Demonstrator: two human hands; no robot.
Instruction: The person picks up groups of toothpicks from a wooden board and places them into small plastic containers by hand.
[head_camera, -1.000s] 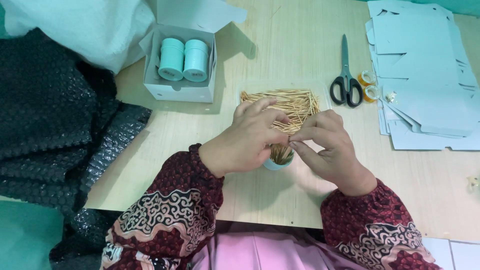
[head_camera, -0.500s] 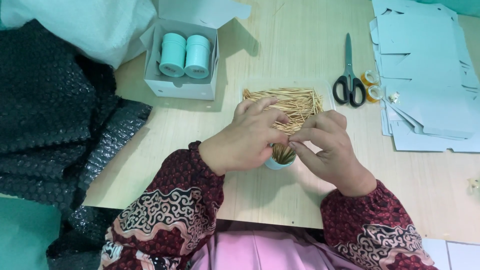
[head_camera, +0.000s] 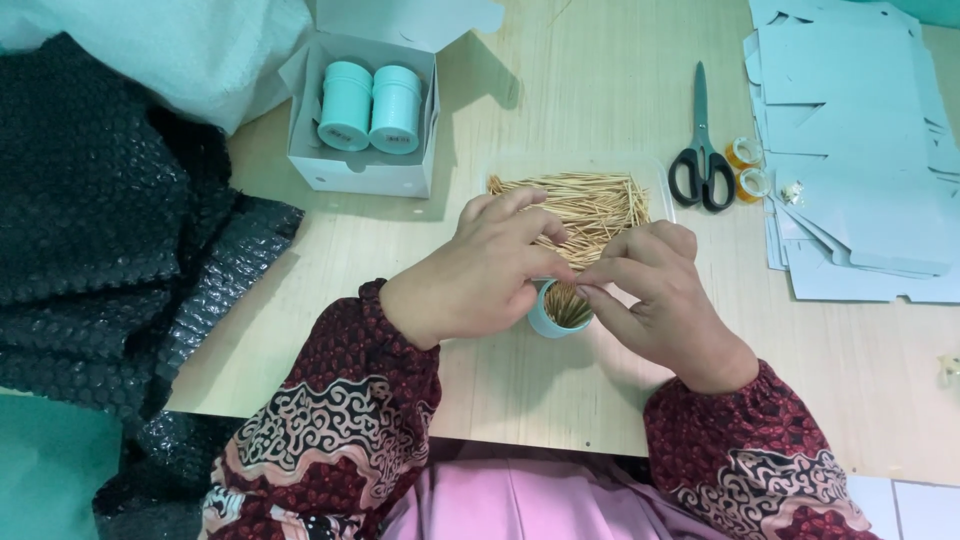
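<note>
A small mint-green round container (head_camera: 548, 322) stands on the wooden table, partly filled with thin wooden sticks (head_camera: 570, 307). My left hand (head_camera: 480, 270) wraps around its left side and holds it. Over the container's mouth my right hand (head_camera: 660, 300) pinches a few sticks with its fingertips, touching my left thumb. Just behind both hands lies a loose pile of the same sticks (head_camera: 585, 200) in a shallow clear tray (head_camera: 662, 190).
An open white box (head_camera: 350, 170) holding two mint capped containers (head_camera: 372, 106) sits at the back left. Black-handled scissors (head_camera: 702, 160) and small tape rolls (head_camera: 748, 170) lie to the right, beside a stack of flat white cardboard (head_camera: 860, 150). Black bubble wrap (head_camera: 100, 230) covers the left.
My hands have stayed over the container; the right fingertips have shifted slightly over its mouth. The view has moved a little nearer.
</note>
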